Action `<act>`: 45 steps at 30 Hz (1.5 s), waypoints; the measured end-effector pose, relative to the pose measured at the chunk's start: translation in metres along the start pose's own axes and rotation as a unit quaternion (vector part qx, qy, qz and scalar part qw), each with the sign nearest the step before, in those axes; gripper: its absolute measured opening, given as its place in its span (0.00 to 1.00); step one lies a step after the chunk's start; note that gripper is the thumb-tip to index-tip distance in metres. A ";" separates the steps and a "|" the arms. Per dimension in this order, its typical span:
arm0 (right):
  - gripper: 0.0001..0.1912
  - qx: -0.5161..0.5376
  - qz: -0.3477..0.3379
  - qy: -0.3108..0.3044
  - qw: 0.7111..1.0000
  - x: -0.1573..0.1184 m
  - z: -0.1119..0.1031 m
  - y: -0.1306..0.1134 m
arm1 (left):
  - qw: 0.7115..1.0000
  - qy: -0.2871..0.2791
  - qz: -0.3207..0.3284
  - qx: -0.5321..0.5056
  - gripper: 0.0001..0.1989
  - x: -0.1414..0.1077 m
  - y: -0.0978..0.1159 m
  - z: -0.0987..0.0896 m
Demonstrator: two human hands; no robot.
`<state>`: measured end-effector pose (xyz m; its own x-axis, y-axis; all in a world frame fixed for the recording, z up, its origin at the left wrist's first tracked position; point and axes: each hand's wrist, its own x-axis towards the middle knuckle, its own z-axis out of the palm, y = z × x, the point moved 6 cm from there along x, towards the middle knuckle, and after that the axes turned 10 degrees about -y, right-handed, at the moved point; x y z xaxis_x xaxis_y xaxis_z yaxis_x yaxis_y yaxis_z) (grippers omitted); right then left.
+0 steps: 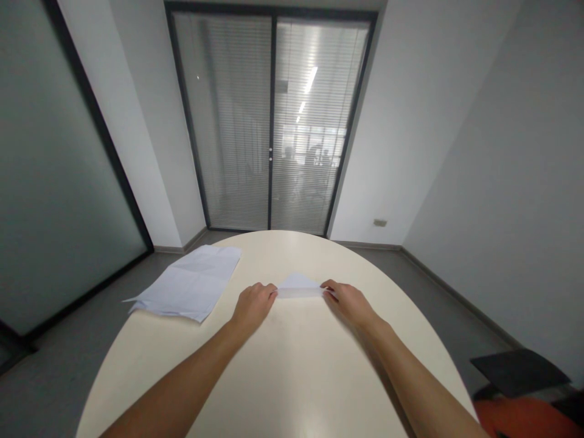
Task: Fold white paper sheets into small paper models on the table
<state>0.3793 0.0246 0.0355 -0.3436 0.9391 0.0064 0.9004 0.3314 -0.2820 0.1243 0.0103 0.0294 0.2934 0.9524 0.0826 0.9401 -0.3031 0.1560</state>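
- Left hand [255, 306] pinches the left end of a folded white paper [298, 292] — its far side a pointed flap.
- Right hand [349, 303] grips the paper's right end.
- The folded paper lies mid-desk, between both hands.
- Loose white sheets [191, 281] overhang the left edge of the pale, rounded desk [296, 377].

A round-edged cream bench [292, 365] stands on dark grey floor [68, 365]. Beyond it, dark-framed glass doors [271, 121] carry horizontal blinds, with bright lights showing through the right side. Pale walls [424, 109] flank them, a small plate [380, 222] low on the right. A frosted panel [59, 158] fills the left; a black-and-red chair [524, 389] sits lower right.
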 end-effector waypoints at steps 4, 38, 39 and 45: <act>0.15 0.031 0.009 0.016 0.999 0.002 0.002 0.005 | 0.999 0.006 -0.012 -0.039 0.12 0.002 -0.005 0.002; 0.19 0.046 0.048 0.072 0.995 0.009 0.012 0.004 | 0.996 0.031 -0.031 -0.083 0.16 0.004 -0.010 0.010; 0.20 0.042 0.045 0.072 0.995 0.008 0.012 0.003 | 0.996 0.037 -0.029 -0.080 0.16 0.004 -0.010 0.009; 0.17 -0.041 0.036 0.095 0.994 0.004 0.004 -0.007 | 0.995 0.060 -0.019 -0.074 0.16 0.001 -0.009 0.007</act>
<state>0.3706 0.0261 0.0337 -0.2274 0.9583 0.1730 0.9424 0.2613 -0.2089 0.1170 0.0146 0.0211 0.2268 0.9552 0.1902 0.9113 -0.2770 0.3047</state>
